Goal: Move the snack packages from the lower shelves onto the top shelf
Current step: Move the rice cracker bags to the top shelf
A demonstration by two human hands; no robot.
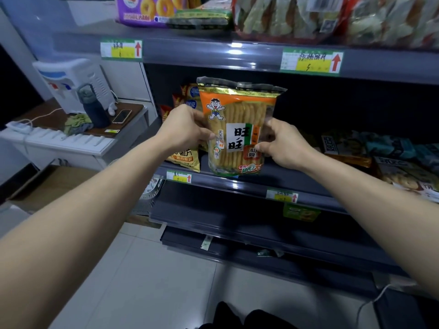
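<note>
You've got the rice cracker package (237,129) between both hands, standing upright with its printed face toward you, right in front of the middle shelf (251,184). Your left hand (187,127) grips its left edge, thumb on the front and fingers curled behind. Your right hand (282,143) pinches the right edge the same way, thumb pressed near the red seal. The bag's bottom seam sits about level with the shelf's front lip (whether it is resting there or just clear of it, I can't tell from this angle). So I read this as the pick-up step of one transfer: the package is secured, and the lift to the top shelf (202,49) is not yet made. The next move calls for raising it straight up and a little toward you, so its top seal clears the price rail before it goes in. Up there it's crowded: a purple doughnut bag (147,10), a flat green pack (199,17) and big clear bags (285,17) fill most of the front, so you'll likely need the barer stretch at the left. Plenty remains below, too, with the chip bags (185,160) just left of your package and the dark packs (380,150) off to the right.
</note>
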